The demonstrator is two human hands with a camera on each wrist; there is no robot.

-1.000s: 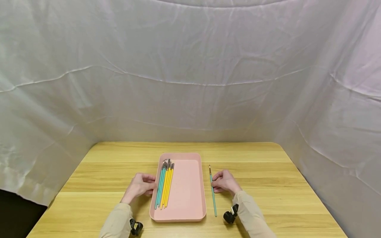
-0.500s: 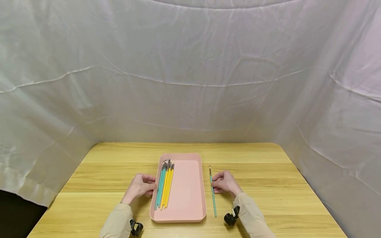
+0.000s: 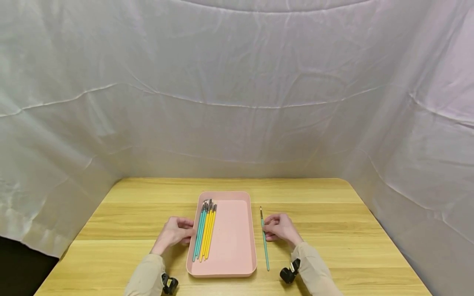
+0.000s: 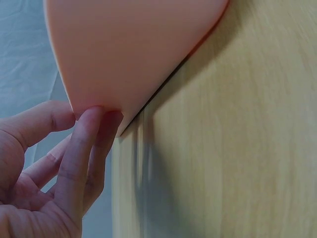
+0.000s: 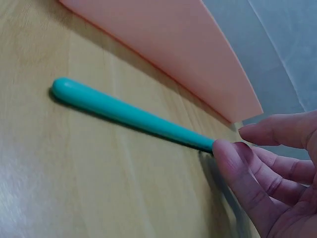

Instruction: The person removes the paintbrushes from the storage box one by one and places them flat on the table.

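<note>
In the head view a pink tray [image 3: 232, 242] lies at the middle of the table. Along its left side rest several teal paintbrushes [image 3: 200, 234] and yellow paintbrushes [image 3: 210, 234], bristles pointing away from me. My left hand [image 3: 174, 232] holds the tray's left side; the left wrist view shows bent fingertips at the rim and outer wall [image 4: 129, 54]. Right of the tray a single teal paintbrush [image 3: 266, 248] lies on the wood. My right hand [image 3: 281, 228] pinches it near mid-length with thumb and fingers, while its rounded handle end [image 5: 99, 101] rests on the table.
The wooden table [image 3: 352, 246] reaches grey fabric [image 3: 237, 135] at the back and sides. Black wrist cameras [image 3: 290, 272] sit on both sleeves. A narrow strip of table separates the tray from the single paintbrush.
</note>
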